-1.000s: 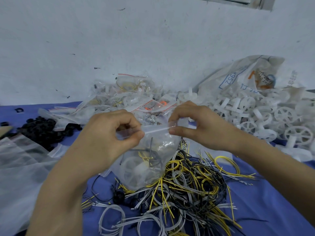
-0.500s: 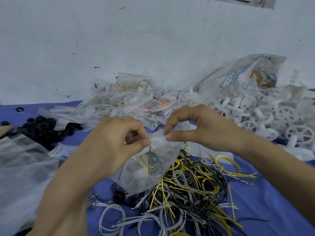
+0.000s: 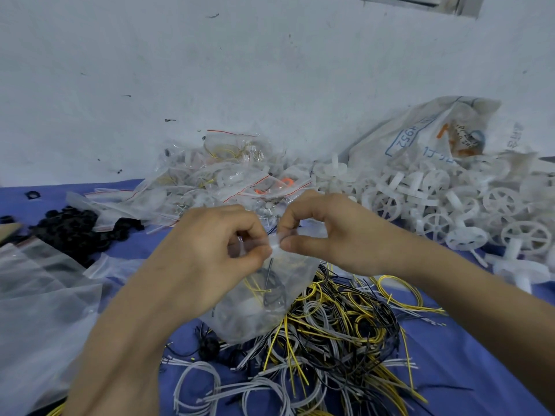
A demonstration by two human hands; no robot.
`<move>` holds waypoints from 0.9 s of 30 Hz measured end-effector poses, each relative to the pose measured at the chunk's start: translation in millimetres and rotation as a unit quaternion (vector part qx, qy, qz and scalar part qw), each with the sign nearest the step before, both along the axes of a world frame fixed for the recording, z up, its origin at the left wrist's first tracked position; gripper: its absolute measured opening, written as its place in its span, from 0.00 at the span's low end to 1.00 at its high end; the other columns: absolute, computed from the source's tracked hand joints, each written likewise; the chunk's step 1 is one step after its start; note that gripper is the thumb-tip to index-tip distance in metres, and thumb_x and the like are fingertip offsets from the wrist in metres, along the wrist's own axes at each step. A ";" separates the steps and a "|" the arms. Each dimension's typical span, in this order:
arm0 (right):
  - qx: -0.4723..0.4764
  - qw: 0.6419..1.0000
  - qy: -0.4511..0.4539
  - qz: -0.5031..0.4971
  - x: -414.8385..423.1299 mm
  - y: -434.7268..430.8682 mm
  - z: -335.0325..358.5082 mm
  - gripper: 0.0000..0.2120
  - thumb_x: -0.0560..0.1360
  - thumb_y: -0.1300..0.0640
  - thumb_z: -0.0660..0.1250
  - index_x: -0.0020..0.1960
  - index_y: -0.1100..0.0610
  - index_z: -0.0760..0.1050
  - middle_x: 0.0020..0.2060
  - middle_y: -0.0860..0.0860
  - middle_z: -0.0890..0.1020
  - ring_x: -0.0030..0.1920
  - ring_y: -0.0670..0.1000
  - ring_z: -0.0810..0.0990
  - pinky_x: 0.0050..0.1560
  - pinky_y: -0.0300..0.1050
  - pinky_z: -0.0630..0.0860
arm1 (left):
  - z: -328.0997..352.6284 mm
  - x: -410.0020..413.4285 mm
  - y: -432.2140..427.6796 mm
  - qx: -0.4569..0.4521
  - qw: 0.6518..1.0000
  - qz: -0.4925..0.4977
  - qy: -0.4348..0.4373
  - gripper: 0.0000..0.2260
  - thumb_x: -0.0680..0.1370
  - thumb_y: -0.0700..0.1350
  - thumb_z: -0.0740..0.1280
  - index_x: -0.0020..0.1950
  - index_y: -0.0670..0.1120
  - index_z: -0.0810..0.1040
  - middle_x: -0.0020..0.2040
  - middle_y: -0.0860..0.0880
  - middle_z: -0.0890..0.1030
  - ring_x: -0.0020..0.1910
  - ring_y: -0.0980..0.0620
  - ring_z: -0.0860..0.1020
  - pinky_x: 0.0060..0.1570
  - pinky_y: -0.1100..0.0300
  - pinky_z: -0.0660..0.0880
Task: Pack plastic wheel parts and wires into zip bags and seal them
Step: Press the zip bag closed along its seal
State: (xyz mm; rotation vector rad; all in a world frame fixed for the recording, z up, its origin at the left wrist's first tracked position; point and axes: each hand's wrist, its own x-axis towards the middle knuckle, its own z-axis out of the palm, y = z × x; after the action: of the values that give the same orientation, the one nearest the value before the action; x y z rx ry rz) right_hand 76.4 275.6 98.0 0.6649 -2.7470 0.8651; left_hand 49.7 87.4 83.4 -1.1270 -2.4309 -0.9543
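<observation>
The left hand (image 3: 210, 250) pinches the top edge of a clear zip bag (image 3: 264, 304) between the thumb and curled forefinger. The right hand (image 3: 330, 235) pinches the same edge just beside it, and the 2 grips almost touch. The bag hangs from this edge between both wrists. It contains yellow and black wire and a pale part (its outline is blurred by the plastic). Whether the seal is fully closed cannot be told.

The bag's bottom lies over a loose heap of wires (image 3: 330, 340) in yellow, black and grey, spread on a blue cloth (image 3: 468, 370).

- Far right: a pile of white wheels (image 3: 450, 205), with a printed sack (image 3: 435, 136) behind it.
- Behind the hands: a pile of filled bags (image 3: 222, 181).
- Left: black parts (image 3: 72, 226) and flat empty bags (image 3: 39, 295).
</observation>
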 end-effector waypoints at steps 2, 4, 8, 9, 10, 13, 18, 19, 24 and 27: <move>0.011 1.000 0.022 0.000 0.2 -1.2 -1.8 0.05 0.74 0.59 0.69 0.42 0.50 0.76 0.38 0.41 0.78 0.47 0.42 0.73 0.53 0.39 0.69 | -0.7 -0.8 1.3 -0.002 1.000 0.000 0.000 0.10 0.70 0.43 0.73 0.32 0.56 0.76 0.31 0.54 0.76 0.37 0.57 0.73 0.36 0.71 0.66; 0.024 0.999 0.042 0.007 0.7 -3.3 -2.2 0.05 0.73 0.59 0.70 0.42 0.50 0.77 0.38 0.42 0.77 0.48 0.45 0.73 0.54 0.43 0.69 | -1.4 -1.7 2.6 -0.003 1.000 -0.004 -0.006 0.10 0.70 0.43 0.73 0.33 0.56 0.76 0.32 0.54 0.77 0.37 0.58 0.73 0.36 0.68 0.66; 0.038 0.997 0.070 0.013 1.7 -5.4 -0.3 0.01 0.72 0.60 0.71 0.43 0.55 0.79 0.38 0.45 0.78 0.48 0.48 0.73 0.52 0.44 0.69 | -2.7 -3.6 3.1 0.008 1.000 -0.006 -0.005 0.10 0.69 0.43 0.73 0.33 0.55 0.77 0.30 0.55 0.76 0.35 0.58 0.74 0.34 0.70 0.66; 0.041 0.996 0.077 0.013 1.9 -6.0 -0.2 0.01 0.72 0.61 0.71 0.43 0.56 0.79 0.38 0.45 0.77 0.48 0.48 0.73 0.52 0.43 0.69 | -2.7 -3.9 3.3 0.010 1.000 -0.007 -0.001 0.10 0.69 0.42 0.73 0.33 0.54 0.77 0.30 0.55 0.75 0.35 0.58 0.74 0.33 0.70 0.66; 0.044 0.996 0.082 0.012 1.9 -6.6 -0.4 0.02 0.72 0.62 0.71 0.42 0.57 0.79 0.38 0.45 0.77 0.49 0.48 0.73 0.51 0.43 0.69 | -2.6 -4.3 3.6 0.011 1.000 -0.008 0.002 0.10 0.69 0.41 0.74 0.33 0.54 0.77 0.30 0.55 0.75 0.35 0.58 0.74 0.33 0.71 0.66; 0.039 0.995 0.087 0.011 1.8 -8.5 -2.0 0.03 0.71 0.63 0.71 0.42 0.57 0.79 0.38 0.46 0.76 0.48 0.49 0.72 0.51 0.44 0.69 | -2.2 -4.5 4.2 0.015 1.000 -0.014 0.001 0.08 0.69 0.45 0.73 0.33 0.53 0.76 0.32 0.58 0.75 0.33 0.60 0.73 0.33 0.71 0.65; 0.022 0.998 0.063 0.011 1.0 -5.1 -3.1 0.06 0.72 0.61 0.71 0.41 0.52 0.76 0.37 0.42 0.76 0.47 0.48 0.73 0.52 0.43 0.69 | -0.9 -2.2 3.2 0.013 1.000 -0.020 0.005 0.12 0.68 0.40 0.74 0.32 0.53 0.75 0.30 0.57 0.74 0.33 0.60 0.72 0.33 0.73 0.65; 0.021 0.998 0.058 0.009 1.0 -3.7 -3.1 0.07 0.73 0.60 0.71 0.40 0.51 0.75 0.37 0.41 0.76 0.47 0.47 0.73 0.52 0.43 0.69 | -0.4 -1.6 3.3 0.013 1.000 -0.021 0.004 0.14 0.68 0.38 0.73 0.31 0.55 0.73 0.31 0.58 0.75 0.33 0.60 0.73 0.33 0.73 0.65; 0.012 0.997 0.072 0.004 1.6 -1.9 -5.9 0.08 0.72 0.61 0.71 0.40 0.50 0.74 0.36 0.41 0.76 0.45 0.45 0.72 0.50 0.42 0.68 | -2.6 -2.8 6.1 0.018 1.000 -0.011 -0.005 0.11 0.68 0.41 0.72 0.32 0.54 0.75 0.31 0.57 0.75 0.34 0.60 0.72 0.34 0.72 0.65; 0.006 0.997 0.072 0.006 2.3 -1.9 -8.0 0.09 0.72 0.60 0.71 0.39 0.49 0.73 0.37 0.42 0.76 0.46 0.46 0.73 0.52 0.44 0.70 | -3.0 -2.8 6.6 0.006 1.000 -0.015 -0.008 0.07 0.69 0.43 0.72 0.34 0.52 0.77 0.31 0.54 0.75 0.34 0.58 0.72 0.34 0.70 0.65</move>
State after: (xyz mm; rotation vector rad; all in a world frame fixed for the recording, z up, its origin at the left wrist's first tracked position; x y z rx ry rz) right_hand 78.7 273.7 90.1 0.7183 -2.6254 0.7716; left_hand 46.8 94.0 80.4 -1.1603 -2.4231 -0.9898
